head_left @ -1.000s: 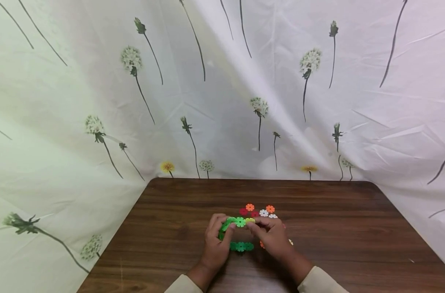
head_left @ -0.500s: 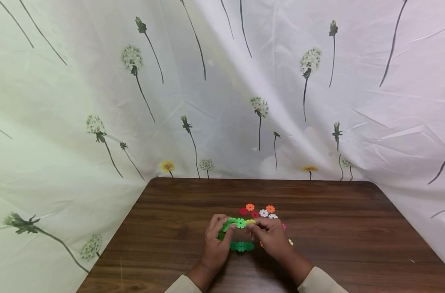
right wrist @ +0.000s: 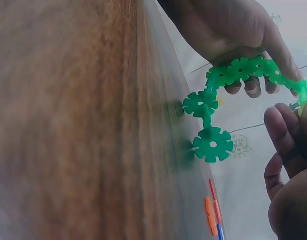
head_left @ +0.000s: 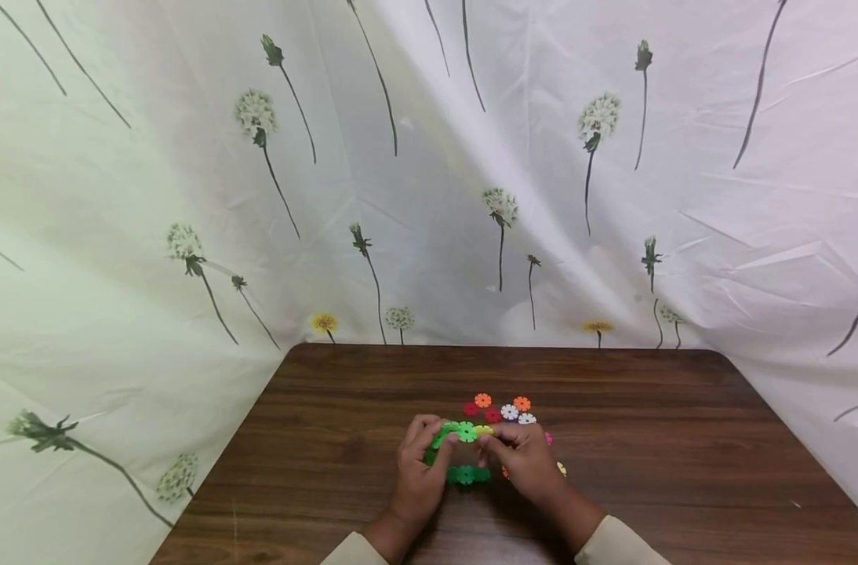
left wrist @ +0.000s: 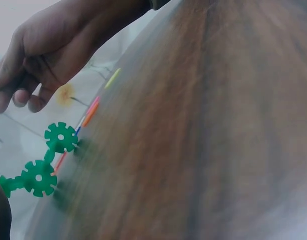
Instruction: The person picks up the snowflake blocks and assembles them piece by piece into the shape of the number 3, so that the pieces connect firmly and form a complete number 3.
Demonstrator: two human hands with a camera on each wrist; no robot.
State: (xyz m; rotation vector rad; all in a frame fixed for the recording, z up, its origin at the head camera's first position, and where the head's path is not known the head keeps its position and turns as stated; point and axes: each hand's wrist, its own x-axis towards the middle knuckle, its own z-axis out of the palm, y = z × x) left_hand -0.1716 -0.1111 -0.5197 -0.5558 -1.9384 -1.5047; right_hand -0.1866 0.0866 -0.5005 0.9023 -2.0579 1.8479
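A curved chain of interlocking green flower-shaped discs is held up over the table, shading from dark green to light green. My left hand grips it along its left side, fingers behind and thumb in front. At the chain's light-green end, my right hand pinches a yellow disc between thumb and fingers. Whether the yellow disc is slotted fully into its green neighbour cannot be told. The chain's dark-green end hangs low, close to the tabletop, in the right wrist view.
Loose discs lie behind and beside the right hand: orange, red, white, pink and pale yellow. The brown wooden table meets a dandelion-print cloth at its back edge.
The yellow disc and the chain's light-green end have tilted and shifted very slightly between the fingers. Both hands stay in nearly the same place.
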